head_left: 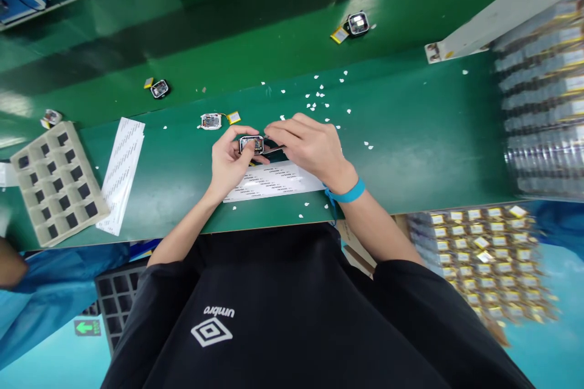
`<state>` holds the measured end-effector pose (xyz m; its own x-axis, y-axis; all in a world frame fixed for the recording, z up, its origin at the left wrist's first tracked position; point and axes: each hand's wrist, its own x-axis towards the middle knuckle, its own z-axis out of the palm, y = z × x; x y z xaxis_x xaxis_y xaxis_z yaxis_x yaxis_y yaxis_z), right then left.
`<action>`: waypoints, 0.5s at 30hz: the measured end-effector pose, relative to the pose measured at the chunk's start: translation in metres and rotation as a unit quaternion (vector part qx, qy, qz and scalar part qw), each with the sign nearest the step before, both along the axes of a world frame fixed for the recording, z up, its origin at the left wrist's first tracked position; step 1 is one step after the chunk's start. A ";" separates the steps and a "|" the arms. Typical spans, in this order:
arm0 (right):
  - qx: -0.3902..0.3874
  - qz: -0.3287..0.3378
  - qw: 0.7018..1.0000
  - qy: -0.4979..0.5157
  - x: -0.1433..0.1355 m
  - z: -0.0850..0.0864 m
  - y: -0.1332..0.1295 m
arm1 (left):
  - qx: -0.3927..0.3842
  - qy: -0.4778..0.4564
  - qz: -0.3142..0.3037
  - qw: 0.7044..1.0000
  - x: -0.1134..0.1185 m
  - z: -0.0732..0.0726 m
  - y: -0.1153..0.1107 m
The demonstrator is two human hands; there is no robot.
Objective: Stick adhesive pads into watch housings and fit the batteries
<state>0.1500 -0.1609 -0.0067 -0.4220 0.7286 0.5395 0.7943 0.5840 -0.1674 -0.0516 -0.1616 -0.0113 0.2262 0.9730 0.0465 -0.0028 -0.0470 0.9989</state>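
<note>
My left hand (229, 157) is closed on an open smartwatch case (251, 145), its thumb lying over the circuit inside. My right hand (314, 144) pinches thin metal tweezers (275, 149) at the right side of the case; their tips are hard to make out. Below both hands lies a white printed adhesive sheet (278, 182). A bit of yellow shows under the left fingers, mostly hidden. Just beyond my left hand, another open watch case (211, 121) rests with a yellow battery (233, 117) wired to it.
Small white stickers (320, 95) are scattered over the green bench. A beige compartment tray (61, 185) and a second printed sheet (122, 173) lie left. More watch cases (358, 23) sit on the far strip. Stacked clear trays (545, 97) stand right; a battery tray (483, 255) is below the edge.
</note>
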 end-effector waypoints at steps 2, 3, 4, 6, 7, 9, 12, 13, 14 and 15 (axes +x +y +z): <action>-0.007 0.012 1.000 -0.004 0.002 0.000 0.001 | 0.021 0.016 0.026 0.999 0.003 -0.001 -0.002; -0.009 0.022 1.000 -0.003 0.002 0.000 0.001 | 0.037 0.020 0.044 0.998 0.004 -0.002 -0.002; -0.008 0.032 0.999 -0.001 0.002 0.000 0.000 | 0.056 0.025 0.062 0.996 0.005 -0.002 -0.002; -0.004 0.041 0.999 -0.003 0.001 0.001 -0.001 | 0.093 0.038 0.088 0.991 0.007 -0.004 -0.002; -0.007 0.040 0.999 -0.005 0.000 0.001 -0.002 | 0.104 0.045 0.091 0.989 0.007 -0.004 -0.001; -0.027 0.037 0.999 -0.003 -0.002 0.001 -0.003 | 0.114 0.057 0.083 0.988 0.006 -0.005 0.000; -0.057 0.045 0.997 0.010 -0.003 -0.001 -0.004 | 0.104 0.059 0.059 0.991 0.005 -0.006 -0.001; -0.060 0.049 0.997 0.012 -0.003 -0.002 -0.004 | 0.093 0.055 0.049 0.993 0.006 -0.006 -0.002; -0.057 0.051 0.997 0.012 -0.003 -0.003 -0.004 | 0.081 0.047 0.040 0.995 0.006 -0.007 -0.003; -0.050 0.052 0.997 0.011 -0.003 -0.003 -0.004 | 0.070 0.035 0.032 0.996 0.007 -0.007 -0.004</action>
